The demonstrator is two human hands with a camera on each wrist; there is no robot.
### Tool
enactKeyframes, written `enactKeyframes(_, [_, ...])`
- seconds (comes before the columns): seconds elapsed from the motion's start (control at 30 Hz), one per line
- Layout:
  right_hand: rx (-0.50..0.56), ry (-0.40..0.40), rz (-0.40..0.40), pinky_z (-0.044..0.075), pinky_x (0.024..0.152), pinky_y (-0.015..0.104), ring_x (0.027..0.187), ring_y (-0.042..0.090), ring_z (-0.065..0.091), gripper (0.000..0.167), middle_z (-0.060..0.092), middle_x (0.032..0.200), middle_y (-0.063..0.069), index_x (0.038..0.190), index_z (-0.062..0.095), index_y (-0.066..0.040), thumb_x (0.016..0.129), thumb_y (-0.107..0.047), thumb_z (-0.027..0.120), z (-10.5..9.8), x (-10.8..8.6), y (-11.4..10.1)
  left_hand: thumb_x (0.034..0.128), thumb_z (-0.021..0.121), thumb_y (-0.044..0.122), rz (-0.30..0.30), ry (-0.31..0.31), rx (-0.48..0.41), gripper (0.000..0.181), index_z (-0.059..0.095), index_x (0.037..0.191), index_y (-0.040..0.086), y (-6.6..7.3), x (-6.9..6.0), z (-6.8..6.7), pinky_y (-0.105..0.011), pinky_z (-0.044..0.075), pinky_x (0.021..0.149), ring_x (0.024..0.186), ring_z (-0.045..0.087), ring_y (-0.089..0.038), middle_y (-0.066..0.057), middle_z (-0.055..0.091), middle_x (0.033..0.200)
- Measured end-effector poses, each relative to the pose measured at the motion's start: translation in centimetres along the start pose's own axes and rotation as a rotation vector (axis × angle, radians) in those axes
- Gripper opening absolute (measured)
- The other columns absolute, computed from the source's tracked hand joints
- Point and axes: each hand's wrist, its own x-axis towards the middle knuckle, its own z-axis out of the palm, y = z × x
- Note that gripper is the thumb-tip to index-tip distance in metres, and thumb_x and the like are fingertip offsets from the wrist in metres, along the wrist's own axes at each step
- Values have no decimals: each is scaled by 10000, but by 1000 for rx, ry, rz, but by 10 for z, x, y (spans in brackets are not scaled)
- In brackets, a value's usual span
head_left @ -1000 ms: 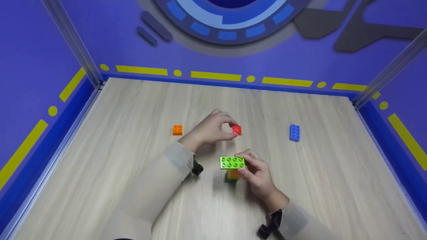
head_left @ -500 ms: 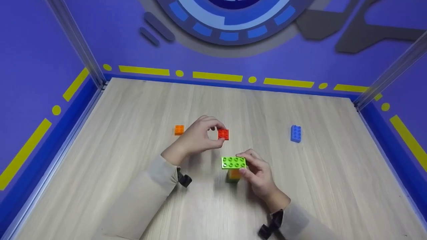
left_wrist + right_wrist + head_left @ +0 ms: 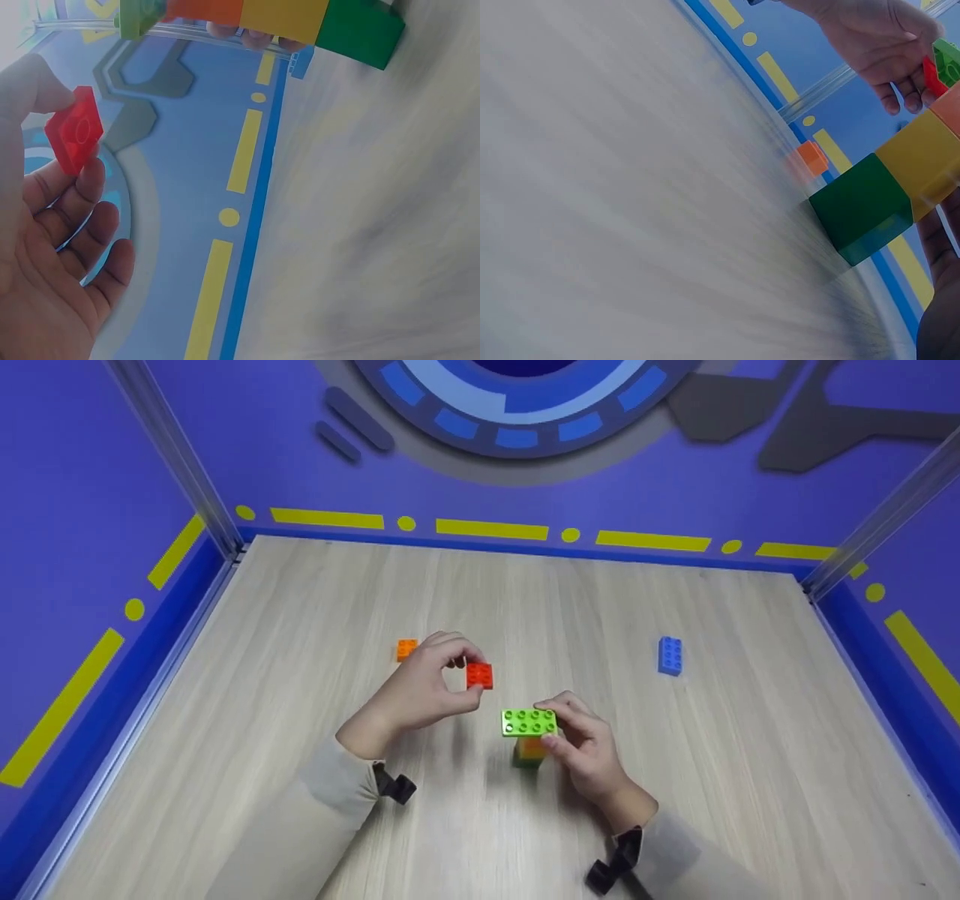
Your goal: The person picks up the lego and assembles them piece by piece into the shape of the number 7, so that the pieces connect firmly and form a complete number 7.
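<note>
My left hand [image 3: 420,686] pinches a small red toy brick [image 3: 479,676] between thumb and fingers, raised above the table, left of and a little beyond the stack. In the left wrist view the red brick [image 3: 75,130] shows its flat side. My right hand [image 3: 592,754] grips the upper part of an upright stack from its right side. Topping the stack is a light green studded brick [image 3: 529,723], which overhangs to the left. Beneath it come an orange brick [image 3: 951,110], a yellow brick [image 3: 915,165] and a dark green brick [image 3: 862,210] at the table surface.
A loose orange brick [image 3: 406,649] lies on the wooden table [image 3: 570,607] just behind the left hand. Farther right lies a blue brick [image 3: 670,655]. Blue-purple panels [image 3: 480,487] with yellow markings wall in the table at the back and both sides.
My left hand has drawn the red brick leftward and toward me, from beyond the stack to its left. The right hand keeps its grip on the stack. The head view shifts slightly.
</note>
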Motion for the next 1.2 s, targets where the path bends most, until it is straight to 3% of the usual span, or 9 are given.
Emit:
enactKeyframes(0.23, [15,1,-1,589,937,201,1049,82,659,388,695,1183,-46,1311,685,189,928,143,647,-1,-3,0,916,799,160,-21,-27,-38,198,741,1106,161,0,-13,10,-357,502,989,1110,633,-320,47,711,1072])
enactKeyframes(0.43, [20,10,11,591,951,215,1055,86,663,397,705,1182,-44,1321,731,116,933,144,653,1,-6,0,898,808,123,-3,-66,-79,208,742,1093,147,3,-23,19,-377,524,965,1077,650,-354,31,728,1078])
enactKeyframes(0.6, [17,4,15,589,929,204,1058,85,658,374,709,1196,-42,1311,708,156,939,141,667,2,-7,-2,895,804,110,1,-92,-105,204,763,1093,133,5,-30,24,-456,563,951,1023,661,-265,25,760,1078])
enactKeyframes(0.7, [14,-1,10,590,914,204,1055,93,657,374,709,1202,-33,1317,715,138,946,134,669,1,-6,-3,897,806,112,-4,-95,-119,208,776,1102,128,5,-31,26,-412,565,930,991,650,-177,27,777,1064])
enactKeyframes(0.83, [21,-3,-2,592,908,203,1051,92,660,369,712,1200,-29,1318,718,138,952,125,676,1,-5,-3,904,813,113,-28,-109,-168,243,778,1144,99,4,-32,28,-362,575,909,949,666,-109,1,796,1036])
enactKeyframes(1.07, [31,4,-20,590,895,206,1038,91,660,387,715,1186,-27,1313,712,153,929,158,663,1,1,-1,913,846,103,-102,-87,-316,291,786,1192,43,-2,-32,31,-456,573,929,910,703,-93,-93,833,972])
enactKeyframes(1.2, [43,4,-19,588,915,210,1043,94,660,396,719,1192,-27,1313,714,148,921,161,656,1,1,1,913,871,97,-127,-78,-372,311,794,1202,11,-6,-34,35,-347,593,870,902,728,-73,-121,836,983])
